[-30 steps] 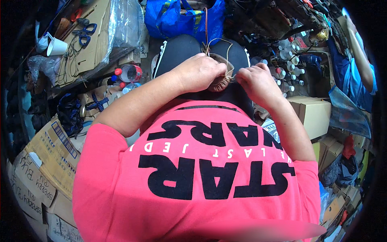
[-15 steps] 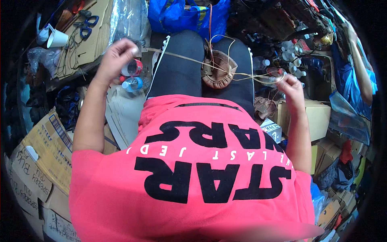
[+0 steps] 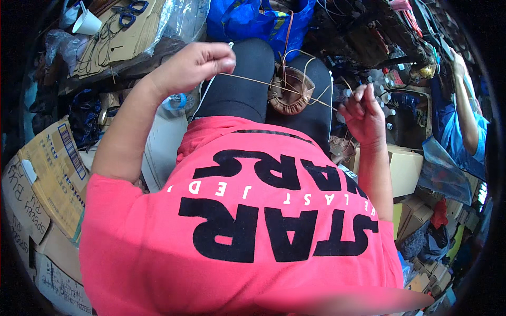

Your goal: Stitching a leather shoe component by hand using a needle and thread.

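A brown leather moccasin upper with a puckered rim is wedged between my knees, its hollow side facing up. From it a thin tan thread runs taut to my left hand, whose fingers are pinched together on it. More thread stretches the other way to my right hand, which is curled with the strand at its fingertips; loose loops hang beside those fingers. An upright reddish-brown strap rises behind the upper. Where the strands enter the leather is too fine to make out.
A blue bag stands beyond my knees. Blue-handled scissors and a white cup lie at the far left. Plastic bottles and a cardboard box are on the right. Another person's arm shows at the far right.
My left hand has moved right and nearer the camera, and my right hand has shifted slightly left with fingers more raised. The thread now runs in a straighter line across the upper.
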